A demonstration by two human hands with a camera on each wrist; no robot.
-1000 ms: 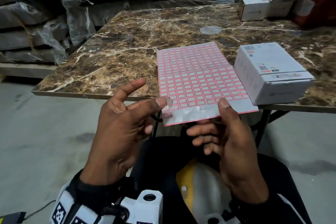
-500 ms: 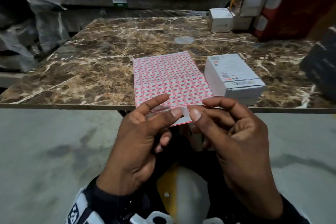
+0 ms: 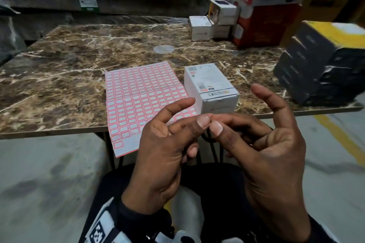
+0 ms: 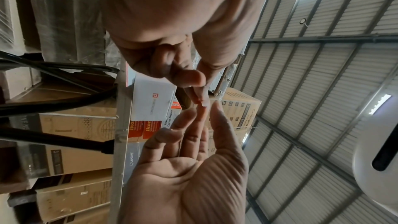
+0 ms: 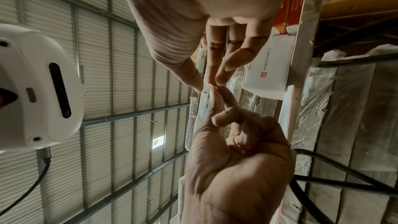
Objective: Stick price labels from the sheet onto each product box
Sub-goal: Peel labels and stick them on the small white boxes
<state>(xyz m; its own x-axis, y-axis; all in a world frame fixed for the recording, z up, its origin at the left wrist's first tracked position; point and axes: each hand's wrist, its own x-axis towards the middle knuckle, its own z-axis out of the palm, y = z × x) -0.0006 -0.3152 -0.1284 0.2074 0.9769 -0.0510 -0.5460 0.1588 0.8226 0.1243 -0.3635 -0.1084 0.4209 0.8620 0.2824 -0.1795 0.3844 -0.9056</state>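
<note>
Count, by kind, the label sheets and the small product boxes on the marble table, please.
Label sheets: 1
Small product boxes: 4, one beside the sheet and three at the far edge
Total: 5

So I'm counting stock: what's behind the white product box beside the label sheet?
Behind the white product box lies bare marble tabletop, then small white cartons at the far edge. Nothing appears hidden.

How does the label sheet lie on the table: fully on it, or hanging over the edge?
Hanging over. The label sheet lies flat beside the white box, but its near end sticks out past the table edge.
</note>
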